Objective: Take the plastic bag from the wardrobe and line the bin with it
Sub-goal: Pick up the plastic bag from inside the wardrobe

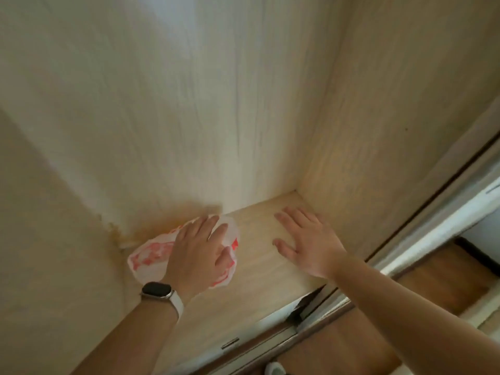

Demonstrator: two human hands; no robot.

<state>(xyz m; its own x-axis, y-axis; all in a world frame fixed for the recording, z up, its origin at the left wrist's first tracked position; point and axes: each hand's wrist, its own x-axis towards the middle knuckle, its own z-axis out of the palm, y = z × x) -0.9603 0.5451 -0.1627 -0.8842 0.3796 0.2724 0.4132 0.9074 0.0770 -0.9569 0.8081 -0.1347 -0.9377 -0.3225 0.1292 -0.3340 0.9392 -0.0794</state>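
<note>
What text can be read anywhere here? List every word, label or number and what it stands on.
None can be read.
Plastic bag under the left hand: red print on white, crumpled and blurred, no letters legible.
Watch on the left wrist: screen dark, nothing shown.
Wardrobe floor, where the right hand reaches: bare, no label.

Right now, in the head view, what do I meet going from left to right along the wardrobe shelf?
Watch on the left wrist → plastic bag under the left hand → bare shelf → right hand, flat on the shelf → wardrobe side wall → sliding door track.
</note>
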